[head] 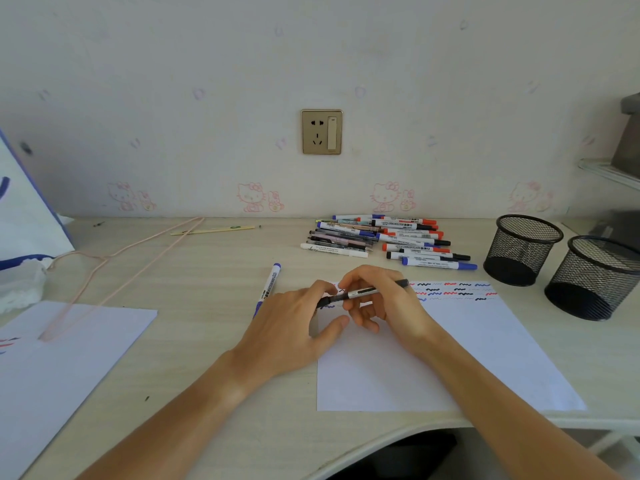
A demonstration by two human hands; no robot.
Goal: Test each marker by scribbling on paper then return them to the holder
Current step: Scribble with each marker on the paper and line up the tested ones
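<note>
- The right hand (377, 299) is gripping a black marker (363, 292) by its barrel, fingers curled round it, holding it nearly level just above the sheet of paper (485, 348).
- The left hand (294, 327) is pinching the marker's left end; whether that end is a cap or the tip cannot be told, since the fingers are covering it. Both hands are meeting on one marker — probably capping or uncapping it.
- The paper is lying flat under both hands, and rows of red, blue and black scribbles (453, 291) are running along its far edge, so testing is judged to be well under way.
- A blue-capped marker (268, 285) is lying alone on the desk (207, 341) just left of the left hand, within easy reach.
- A pile of markers (388, 240) is lying near the wall, beyond the paper.
- Two black mesh holders (523, 251) are standing to the right of the paper — no markers are showing in them, so the return step appears not yet begun.
</note>
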